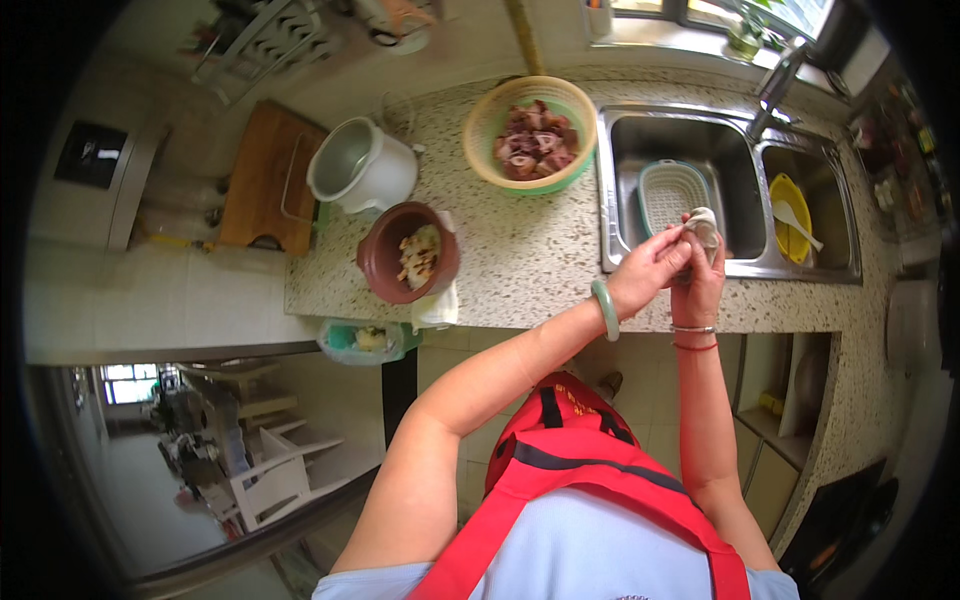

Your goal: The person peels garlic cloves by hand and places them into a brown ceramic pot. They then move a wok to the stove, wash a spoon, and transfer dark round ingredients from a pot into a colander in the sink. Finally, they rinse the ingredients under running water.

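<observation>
Both hands meet over the front of the larger sink basin. My left hand, with a green bangle at its wrist, pinches a crumpled pale cloth from the left. The fingers of my right hand close around the same cloth from the right; a metal bracelet and a red string circle that wrist. Part of the cloth is hidden by the fingers. Beneath and beyond it, a white and teal plastic drain basket rests in the basin.
In the smaller basin lies a yellow strainer with a white spoon. Cut raw meat fills a colander. Leftward stand a brown clay pot holding food, a white cooker pot and a wooden cutting board. The faucet rises behind.
</observation>
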